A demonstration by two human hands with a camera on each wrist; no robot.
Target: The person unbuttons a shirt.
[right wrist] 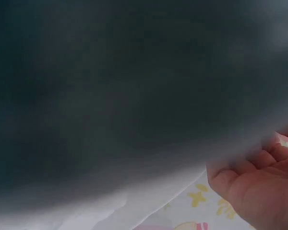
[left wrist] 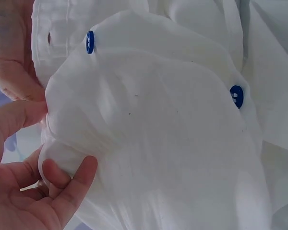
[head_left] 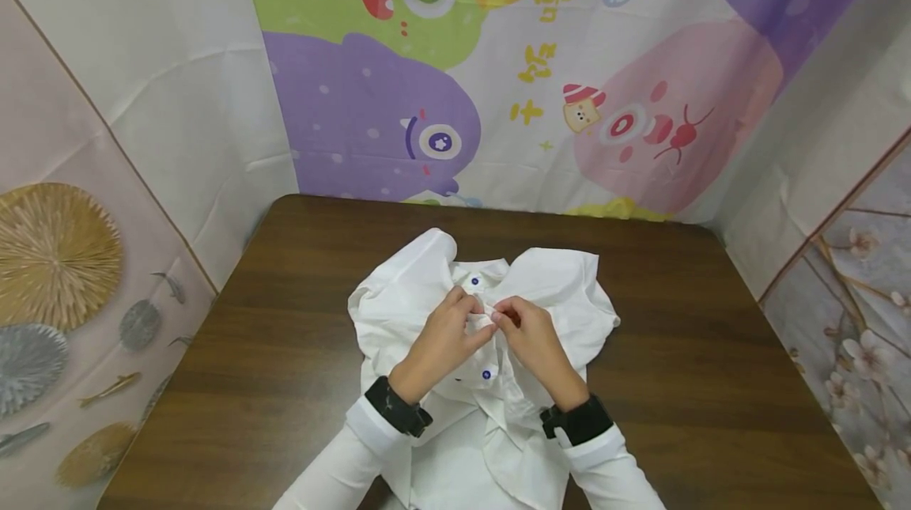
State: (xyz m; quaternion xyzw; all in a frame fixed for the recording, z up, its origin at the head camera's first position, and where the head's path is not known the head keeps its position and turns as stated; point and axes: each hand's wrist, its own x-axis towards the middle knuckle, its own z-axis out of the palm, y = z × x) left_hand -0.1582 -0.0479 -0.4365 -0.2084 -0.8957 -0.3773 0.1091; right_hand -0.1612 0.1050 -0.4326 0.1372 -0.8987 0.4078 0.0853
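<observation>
A white shirt point(head_left: 406, 304) with blue buttons lies spread on the table, its collar toward the far side. Over the front placket, my left hand point(head_left: 443, 342) pinches the cloth edge between thumb and fingers. Close beside it, my right hand point(head_left: 534, 342) pinches the facing edge, fingertips almost meeting the left ones. One blue button point(head_left: 474, 281) shows above the hands and another button point(head_left: 486, 375) below. The left wrist view shows a buttonhole point(left wrist: 49, 38) in the strip by the right hand point(left wrist: 12, 52). Dark, blurred cloth hides most of the right wrist view.
The brown wooden table point(head_left: 285, 352) extends around the shirt on both sides. Behind it hangs a cartoon-printed curtain point(head_left: 527, 170), with patterned cloth panels left and right. Black camera straps point(head_left: 397, 407) circle both wrists.
</observation>
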